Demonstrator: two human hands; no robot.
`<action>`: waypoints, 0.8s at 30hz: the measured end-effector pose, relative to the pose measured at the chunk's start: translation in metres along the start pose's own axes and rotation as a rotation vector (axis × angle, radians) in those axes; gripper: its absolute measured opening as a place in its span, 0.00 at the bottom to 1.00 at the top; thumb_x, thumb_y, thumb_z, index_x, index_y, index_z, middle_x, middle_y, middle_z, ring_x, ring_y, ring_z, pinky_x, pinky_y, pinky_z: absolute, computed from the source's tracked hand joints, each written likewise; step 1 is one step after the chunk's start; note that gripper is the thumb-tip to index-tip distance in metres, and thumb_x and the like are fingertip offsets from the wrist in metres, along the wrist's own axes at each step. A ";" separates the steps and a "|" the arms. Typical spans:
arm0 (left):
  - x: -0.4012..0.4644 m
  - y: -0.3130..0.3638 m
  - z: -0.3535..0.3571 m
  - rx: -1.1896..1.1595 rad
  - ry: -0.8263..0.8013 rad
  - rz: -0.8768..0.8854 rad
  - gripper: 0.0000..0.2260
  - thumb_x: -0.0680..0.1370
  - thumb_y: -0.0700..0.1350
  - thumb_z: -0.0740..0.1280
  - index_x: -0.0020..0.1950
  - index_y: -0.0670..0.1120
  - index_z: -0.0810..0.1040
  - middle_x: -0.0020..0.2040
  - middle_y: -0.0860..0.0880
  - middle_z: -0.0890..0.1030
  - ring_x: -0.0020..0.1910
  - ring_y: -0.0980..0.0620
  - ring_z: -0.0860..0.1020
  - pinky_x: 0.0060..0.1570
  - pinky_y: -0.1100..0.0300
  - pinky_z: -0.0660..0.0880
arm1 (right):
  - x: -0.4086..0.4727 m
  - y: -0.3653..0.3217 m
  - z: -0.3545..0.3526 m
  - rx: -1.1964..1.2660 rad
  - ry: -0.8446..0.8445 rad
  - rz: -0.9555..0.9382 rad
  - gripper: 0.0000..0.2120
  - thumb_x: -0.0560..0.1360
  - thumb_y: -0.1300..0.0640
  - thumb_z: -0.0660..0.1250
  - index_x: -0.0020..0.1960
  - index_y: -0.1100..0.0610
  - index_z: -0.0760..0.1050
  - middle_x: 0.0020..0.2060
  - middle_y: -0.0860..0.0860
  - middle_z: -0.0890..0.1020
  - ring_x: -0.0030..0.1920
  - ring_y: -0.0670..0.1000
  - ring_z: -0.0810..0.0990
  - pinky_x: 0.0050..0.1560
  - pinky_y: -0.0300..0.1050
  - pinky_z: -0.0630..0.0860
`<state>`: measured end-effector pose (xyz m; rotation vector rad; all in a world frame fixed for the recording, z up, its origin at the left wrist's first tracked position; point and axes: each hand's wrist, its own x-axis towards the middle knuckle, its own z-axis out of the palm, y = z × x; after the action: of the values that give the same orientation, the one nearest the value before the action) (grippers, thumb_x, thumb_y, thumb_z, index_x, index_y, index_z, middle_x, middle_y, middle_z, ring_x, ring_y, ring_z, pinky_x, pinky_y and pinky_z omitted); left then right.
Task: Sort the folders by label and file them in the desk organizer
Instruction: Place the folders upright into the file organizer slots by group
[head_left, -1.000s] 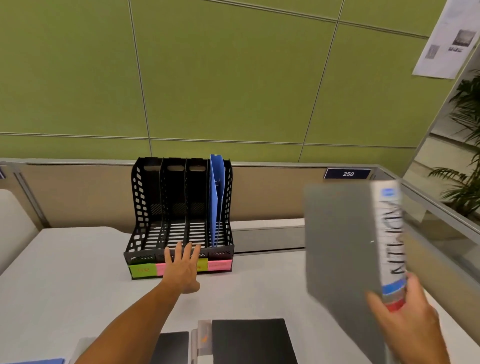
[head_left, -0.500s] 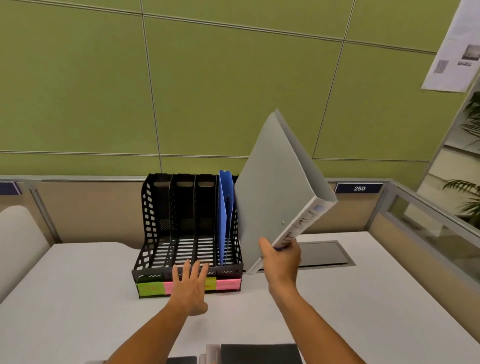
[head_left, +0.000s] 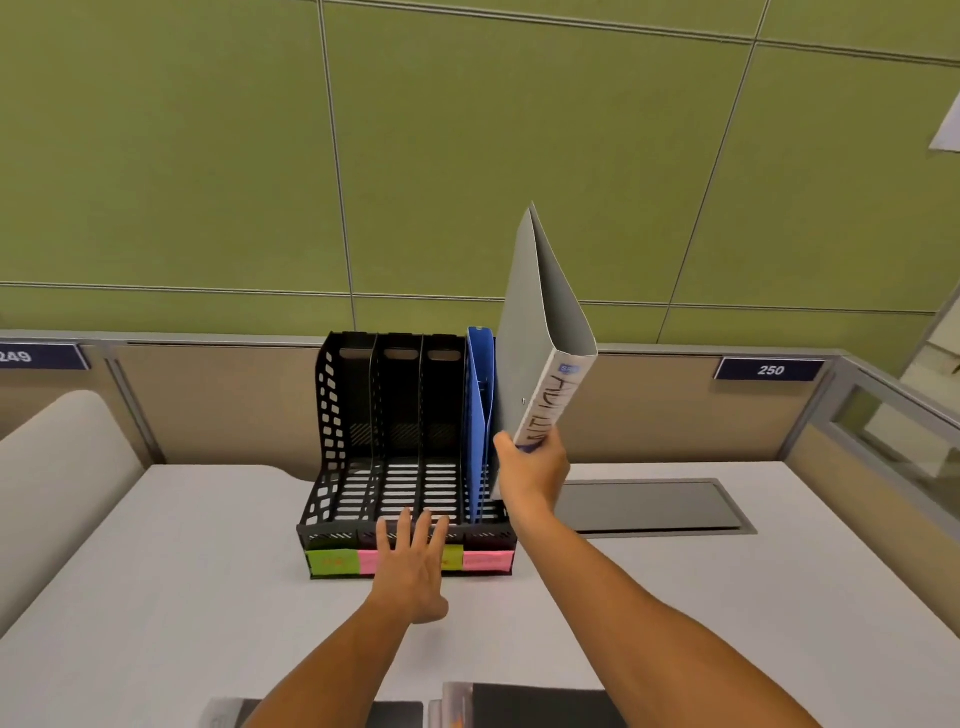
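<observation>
Head view: the right hand is gripping the grey binder by its spine, tilted over the organizer's rightmost slot beside the blue folder. The left hand, fingers flat, is bracing the front. The corner may be snagging the divider, tipping the organizer.

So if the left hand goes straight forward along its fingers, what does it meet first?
The left hand already lies with straight fingers on the front lip of the black organizer. Going on, it would probably slide into the empty third slot; depth is unclear.
</observation>
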<state>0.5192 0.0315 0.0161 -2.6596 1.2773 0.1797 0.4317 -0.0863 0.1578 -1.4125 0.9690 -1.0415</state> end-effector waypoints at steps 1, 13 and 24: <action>0.000 0.000 0.000 0.003 0.002 0.002 0.48 0.73 0.59 0.67 0.82 0.49 0.39 0.83 0.43 0.44 0.81 0.36 0.40 0.75 0.30 0.39 | 0.003 0.004 0.002 -0.011 -0.001 0.004 0.21 0.73 0.56 0.74 0.64 0.51 0.75 0.61 0.49 0.80 0.58 0.52 0.79 0.48 0.38 0.78; -0.001 0.003 0.003 0.033 0.026 -0.004 0.48 0.73 0.60 0.66 0.82 0.49 0.39 0.83 0.42 0.44 0.80 0.34 0.40 0.73 0.28 0.39 | -0.008 0.058 0.008 -0.245 0.029 -0.005 0.23 0.72 0.51 0.75 0.66 0.51 0.75 0.62 0.52 0.81 0.60 0.57 0.81 0.53 0.51 0.83; -0.003 0.003 0.002 0.002 0.029 -0.005 0.48 0.72 0.59 0.67 0.82 0.48 0.40 0.83 0.42 0.45 0.80 0.34 0.41 0.73 0.28 0.38 | 0.011 0.066 0.011 -0.504 -0.324 0.232 0.44 0.70 0.51 0.76 0.78 0.51 0.55 0.68 0.53 0.74 0.68 0.58 0.74 0.66 0.57 0.75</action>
<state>0.5149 0.0324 0.0146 -2.6730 1.2793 0.1392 0.4444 -0.0995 0.0926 -1.7577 1.1649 -0.3872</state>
